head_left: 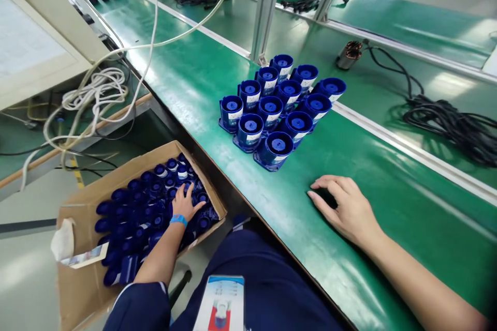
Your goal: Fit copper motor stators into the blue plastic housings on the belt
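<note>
My left hand (184,205), a blue band at its wrist, reaches into a cardboard box (77,206) at the lower left. Its fingers are spread on top of the blue plastic housings (137,212) heaped there; I see none lifted. On the green tabletop, my right hand (347,207) rests with curved fingers, thumb apart from them, nothing between. Beyond it, several blue cylindrical housings (276,149) stand upright in a tight, slanted block, each with a white label and a flat foot. The right hand is apart from them.
White hoses (93,94) hang and coil at the left. A metal post (266,10) and rail stand behind the housings. Black cables (452,119) and a copper-wound part (350,55) lie beyond the rail. The green bench (217,139) has its edge beside my lap.
</note>
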### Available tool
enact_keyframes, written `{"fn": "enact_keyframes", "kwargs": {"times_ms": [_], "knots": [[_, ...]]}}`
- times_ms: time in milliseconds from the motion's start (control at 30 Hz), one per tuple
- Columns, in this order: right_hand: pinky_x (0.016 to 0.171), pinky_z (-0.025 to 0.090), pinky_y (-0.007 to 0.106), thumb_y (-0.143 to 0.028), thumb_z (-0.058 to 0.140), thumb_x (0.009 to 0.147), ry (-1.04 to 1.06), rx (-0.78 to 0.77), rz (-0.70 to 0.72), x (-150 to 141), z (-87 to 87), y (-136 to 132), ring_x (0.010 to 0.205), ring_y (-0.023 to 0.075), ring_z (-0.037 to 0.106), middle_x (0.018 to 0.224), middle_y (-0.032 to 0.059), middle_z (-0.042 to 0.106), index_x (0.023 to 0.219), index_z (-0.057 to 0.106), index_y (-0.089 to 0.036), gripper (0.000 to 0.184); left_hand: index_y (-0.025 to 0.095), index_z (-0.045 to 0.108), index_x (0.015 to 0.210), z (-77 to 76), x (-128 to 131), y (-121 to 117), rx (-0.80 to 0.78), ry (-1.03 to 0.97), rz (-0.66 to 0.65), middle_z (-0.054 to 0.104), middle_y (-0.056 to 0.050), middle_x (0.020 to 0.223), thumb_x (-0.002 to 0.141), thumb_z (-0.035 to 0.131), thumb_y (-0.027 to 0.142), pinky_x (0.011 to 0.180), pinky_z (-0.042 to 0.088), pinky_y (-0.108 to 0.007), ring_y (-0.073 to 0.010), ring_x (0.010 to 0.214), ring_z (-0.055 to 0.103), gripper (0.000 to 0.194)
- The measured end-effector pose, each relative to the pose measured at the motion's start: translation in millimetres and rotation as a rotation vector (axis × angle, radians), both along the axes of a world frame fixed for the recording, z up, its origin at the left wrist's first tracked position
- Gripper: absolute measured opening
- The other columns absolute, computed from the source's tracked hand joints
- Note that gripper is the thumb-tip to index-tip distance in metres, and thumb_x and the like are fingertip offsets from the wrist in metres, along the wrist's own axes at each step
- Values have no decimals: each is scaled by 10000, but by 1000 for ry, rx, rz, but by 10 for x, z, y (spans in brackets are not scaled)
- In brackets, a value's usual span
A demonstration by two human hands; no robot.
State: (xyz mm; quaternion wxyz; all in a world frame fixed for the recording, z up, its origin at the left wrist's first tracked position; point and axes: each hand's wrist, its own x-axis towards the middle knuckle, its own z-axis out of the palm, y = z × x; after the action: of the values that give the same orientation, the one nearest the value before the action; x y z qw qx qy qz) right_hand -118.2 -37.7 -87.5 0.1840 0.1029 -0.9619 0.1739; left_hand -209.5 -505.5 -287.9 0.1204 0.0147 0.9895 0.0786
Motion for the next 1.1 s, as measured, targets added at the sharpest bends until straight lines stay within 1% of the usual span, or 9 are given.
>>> {"fn": "enact_keyframes", "kwargs": {"times_ms": [133,233,300,467,600,767,900,1000,1100], "knots": [[850,504,416,-355,597,1008,-7,1,6,1,-4,-1,959,251,617,1033,91,646,1081,602,-195,176,296,249,1604,-94,-105,207,-81,-61,73,155,-140,1699,853,662,649,1129,400,-665,-441,1497,268,926],[849,507,415,-349,604,1003,-8,3,1,10,4,-6,956,249,617,1035,93,646,1087,599,-189,182,302,158,1622,-214,-57,364,-137,-88,214,100,-154,1703,872,628,654,1079,456,-663,-449,1466,311,952],[847,507,415,-351,609,1000,-5,7,-3,18,16,-9,954,250,617,1036,93,646,1085,600,-187,184,315,152,1621,-274,-3,426,-153,-110,252,94,-149,1702,884,632,623,1063,476,-655,-446,1455,329,932],[849,509,408,-338,605,1003,-4,2,-6,18,36,-10,950,243,617,1031,91,649,1085,599,-189,171,329,237,1598,-295,77,372,-131,-128,155,135,-122,1696,898,671,531,1089,463,-650,-431,1465,321,848],[846,505,406,-335,614,1000,-12,-12,-3,3,29,-10,956,242,611,1039,87,642,1089,597,-194,167,283,328,1559,-331,17,334,-96,-135,85,239,-132,1660,922,674,432,1082,489,-594,-379,1427,399,740],[863,497,409,-310,610,1000,-33,-56,-2,-7,46,-28,978,239,598,1053,85,634,1094,586,-201,145,222,473,1449,-428,-184,477,-69,-168,132,427,-134,1536,932,669,407,1046,517,-546,-324,1331,503,583],[871,489,418,-302,593,1011,-77,-106,-14,-9,71,-38,989,241,585,1074,86,631,1095,581,-211,124,206,511,1406,-446,-303,569,-36,-210,179,518,-126,1441,950,648,408,989,554,-500,-276,1214,586,517],[888,479,431,-313,582,1016,-106,-134,-25,-16,75,-35,1001,244,575,1094,92,626,1088,585,-208,128,194,543,1364,-405,-351,542,-16,-224,191,556,-120,1388,953,647,396,945,574,-469,-248,1133,627,470],[912,469,437,-315,585,1012,-122,-161,-23,-20,72,-25,1020,243,568,1099,92,621,1088,590,-200,138,189,560,1333,-290,-363,423,-4,-204,195,570,-113,1360,937,668,397,943,567,-457,-246,1132,622,460]]}}
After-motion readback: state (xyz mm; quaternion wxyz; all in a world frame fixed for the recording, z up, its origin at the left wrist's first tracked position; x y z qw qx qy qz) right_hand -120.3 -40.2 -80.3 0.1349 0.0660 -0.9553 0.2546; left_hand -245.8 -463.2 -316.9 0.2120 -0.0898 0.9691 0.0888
